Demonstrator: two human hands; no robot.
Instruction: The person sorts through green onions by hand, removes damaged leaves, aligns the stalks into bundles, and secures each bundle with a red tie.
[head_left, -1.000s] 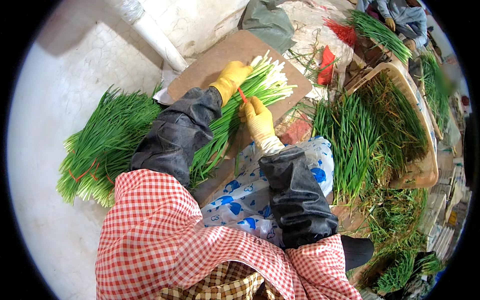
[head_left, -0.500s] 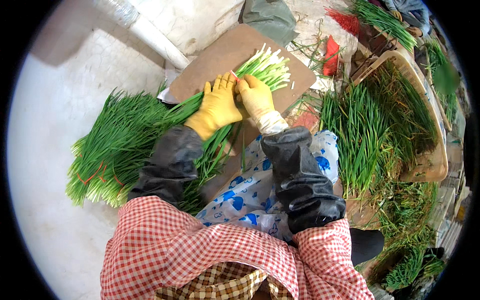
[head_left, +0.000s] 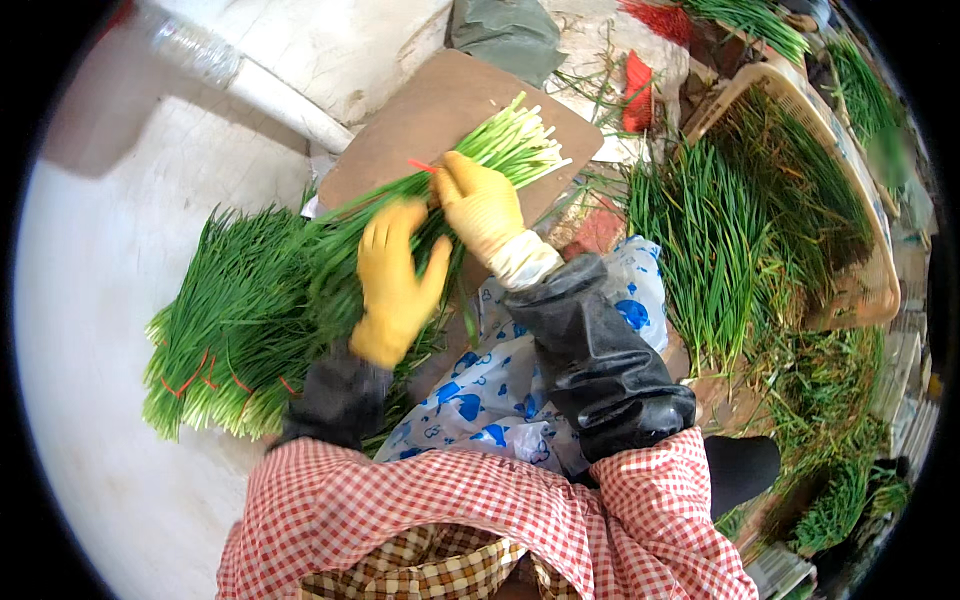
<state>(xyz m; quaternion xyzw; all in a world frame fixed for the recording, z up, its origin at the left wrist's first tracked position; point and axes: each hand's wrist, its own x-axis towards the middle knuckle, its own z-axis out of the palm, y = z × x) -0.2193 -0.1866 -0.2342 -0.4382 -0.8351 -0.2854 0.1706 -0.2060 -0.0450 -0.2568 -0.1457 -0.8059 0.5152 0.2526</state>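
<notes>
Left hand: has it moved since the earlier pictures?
Yes. Judged against the brown board, the left hand has moved back toward the person and somewhat left, away from the board's middle.

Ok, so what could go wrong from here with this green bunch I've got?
The red tie shows a loose-looking strip beside your right hand; if it isn't secure, the green bunch could spread. Your left hand is open over the leaves, so the bunch might shift on the brown board if the right one slips. The leaves run off the board toward the tied bunches, so they may tangle.
</notes>
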